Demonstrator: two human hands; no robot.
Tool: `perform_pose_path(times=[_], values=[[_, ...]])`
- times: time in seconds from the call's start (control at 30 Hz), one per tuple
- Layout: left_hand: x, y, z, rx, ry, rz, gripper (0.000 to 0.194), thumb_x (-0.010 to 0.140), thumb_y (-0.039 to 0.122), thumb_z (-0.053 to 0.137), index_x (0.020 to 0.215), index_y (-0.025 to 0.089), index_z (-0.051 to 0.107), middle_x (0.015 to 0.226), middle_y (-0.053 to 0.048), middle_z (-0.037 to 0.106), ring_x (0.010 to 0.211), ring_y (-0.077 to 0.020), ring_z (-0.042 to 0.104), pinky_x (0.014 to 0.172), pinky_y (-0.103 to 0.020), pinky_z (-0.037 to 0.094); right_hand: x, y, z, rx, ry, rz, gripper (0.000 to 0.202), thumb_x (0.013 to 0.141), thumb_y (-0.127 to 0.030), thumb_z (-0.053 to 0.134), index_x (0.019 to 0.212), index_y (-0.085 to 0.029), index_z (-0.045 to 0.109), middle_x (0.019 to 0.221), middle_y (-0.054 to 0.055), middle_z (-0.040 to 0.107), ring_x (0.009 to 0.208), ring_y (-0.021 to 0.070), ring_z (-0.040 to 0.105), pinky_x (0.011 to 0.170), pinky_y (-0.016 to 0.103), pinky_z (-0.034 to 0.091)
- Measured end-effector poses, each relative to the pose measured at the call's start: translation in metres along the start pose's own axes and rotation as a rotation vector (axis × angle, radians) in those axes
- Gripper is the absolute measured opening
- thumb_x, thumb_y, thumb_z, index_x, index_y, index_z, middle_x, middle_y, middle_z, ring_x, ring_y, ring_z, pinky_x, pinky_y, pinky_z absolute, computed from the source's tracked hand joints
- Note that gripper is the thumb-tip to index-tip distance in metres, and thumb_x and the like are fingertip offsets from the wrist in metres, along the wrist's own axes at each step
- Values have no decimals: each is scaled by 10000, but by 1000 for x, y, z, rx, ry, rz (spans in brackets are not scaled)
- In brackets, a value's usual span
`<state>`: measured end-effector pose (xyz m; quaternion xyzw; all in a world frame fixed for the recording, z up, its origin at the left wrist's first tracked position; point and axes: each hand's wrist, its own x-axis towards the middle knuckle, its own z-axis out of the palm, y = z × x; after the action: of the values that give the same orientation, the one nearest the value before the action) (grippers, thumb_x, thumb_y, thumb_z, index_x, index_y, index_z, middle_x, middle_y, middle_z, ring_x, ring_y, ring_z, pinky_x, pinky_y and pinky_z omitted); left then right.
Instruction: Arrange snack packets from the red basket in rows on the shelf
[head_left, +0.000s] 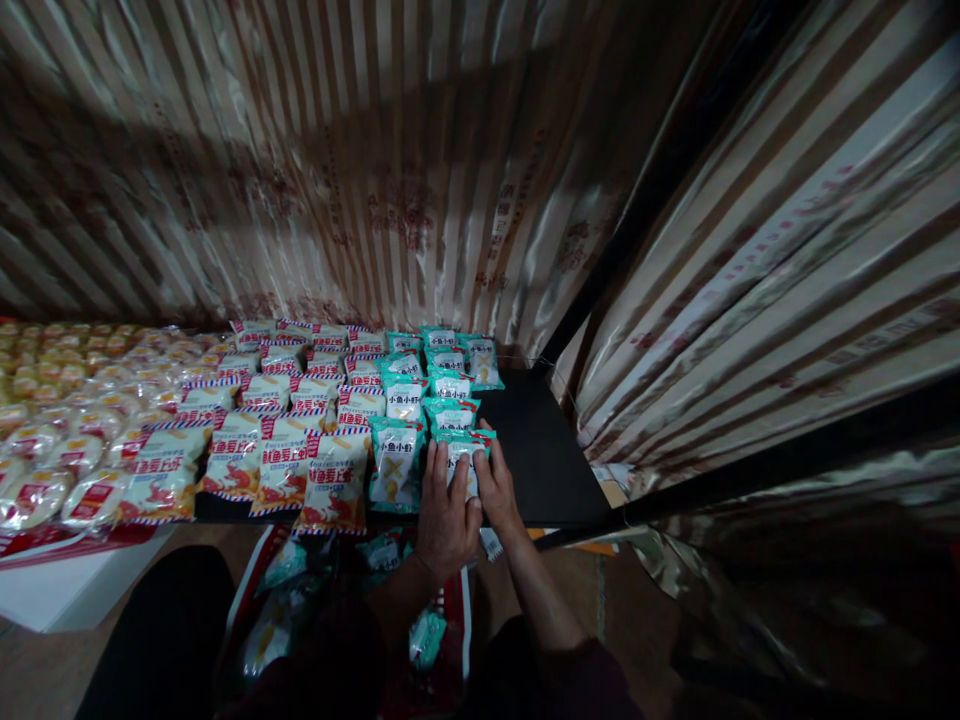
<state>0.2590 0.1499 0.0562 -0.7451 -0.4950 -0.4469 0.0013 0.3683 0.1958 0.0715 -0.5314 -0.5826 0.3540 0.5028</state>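
A teal-and-white snack bag [460, 458] stands at the front of a row on the black shelf [536, 440]. My left hand [444, 520] lies along its left side and front, fingers pointing away from me. From the right, my right hand [498, 490] grips its other edge, so the bag sits between both hands. Its lower part is hidden by my fingers. Another teal snack bag [396, 465] stands just left of my left hand, and several more line up behind.
Orange-and-white snack bags [335, 480] stand in rows to the left, then round packaged snacks [97, 495]. Below the shelf is a red basket [466, 640] with teal bags inside. Striped curtains [420, 200] hang behind and at right, beside a dark post [600, 285].
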Motion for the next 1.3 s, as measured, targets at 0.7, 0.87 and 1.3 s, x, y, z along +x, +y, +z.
perform_pose_path(times=[0.7, 0.87, 1.3], values=[[19, -1, 10, 115, 35, -47, 601, 864, 91, 407, 1446, 137, 264, 1560, -202, 134, 1453, -332, 93, 1089, -549, 338, 23, 7, 9, -141, 124, -68, 533, 933, -484, 334, 1358, -182, 449, 1249, 117, 623, 1094, 221, 619, 928, 355, 483], [11, 1, 9, 134, 34, -28, 572, 882, 130, 414, 1438, 119, 280, 1569, -203, 84, 1453, -336, 79, 1082, -546, 345, 13, 15, 4, -189, 147, -75, 608, 914, -512, 358, 1409, -161, 382, 1408, 136, 496, 1279, 242, 492, 1045, 408, 405], [-6, 2, -3, 198, -60, -9, 586, 887, 169, 385, 1437, 32, 237, 1532, -257, 200, 1456, -325, 67, 1099, -545, 320, -13, 1, 5, -286, 78, -38, 759, 885, -564, 400, 1485, -135, 221, 1484, 160, 390, 1352, 272, 405, 1083, 453, 355]])
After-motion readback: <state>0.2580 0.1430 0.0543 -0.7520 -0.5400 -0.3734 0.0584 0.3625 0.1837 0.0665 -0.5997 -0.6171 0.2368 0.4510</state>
